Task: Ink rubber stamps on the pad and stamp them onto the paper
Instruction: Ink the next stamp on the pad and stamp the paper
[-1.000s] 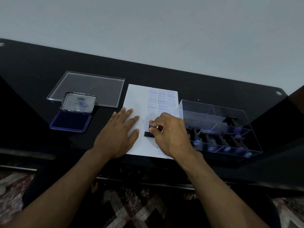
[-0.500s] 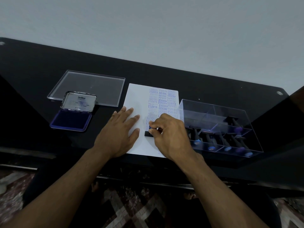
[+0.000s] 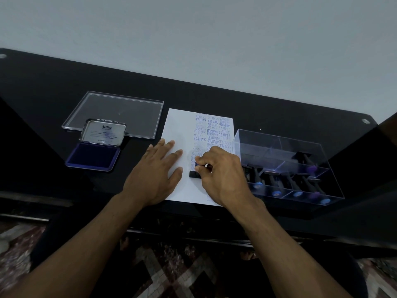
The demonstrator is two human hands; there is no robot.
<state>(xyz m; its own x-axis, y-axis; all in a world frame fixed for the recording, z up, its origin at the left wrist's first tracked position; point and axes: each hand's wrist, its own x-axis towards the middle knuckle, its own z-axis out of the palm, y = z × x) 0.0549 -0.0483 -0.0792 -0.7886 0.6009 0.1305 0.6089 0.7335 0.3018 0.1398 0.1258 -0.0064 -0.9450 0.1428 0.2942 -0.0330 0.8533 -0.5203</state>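
Under the right hand (image 3: 223, 175), a black rubber stamp (image 3: 194, 174) sits pressed on the paper (image 3: 178, 127), its handle pinched between thumb and curled fingers; most of the stamp is hidden by the knuckles. Just beside it, the left hand (image 3: 156, 171) lies flat with straight fingers, pinning the sheet's blank left side.

Likely trouble: if the stamp rocks or slides as it lifts, the fresh mark smears; a tilted press would leave one end faint. Should the left hand ease off first, the paper may lift with the stamp. The right column is already crowded with blue impressions, so a careless placement prints over an earlier one.

Room is tight on the right, where the clear stamp box (image 3: 279, 147) stands at the sheet's edge, close to the right wrist. The sheet's near edge lies close to the table's front edge. Leftward, bare black tabletop (image 3: 43, 93) separates the paper from the open ink pad (image 3: 92, 157) and the clear lid (image 3: 116, 112), so the path there is open.
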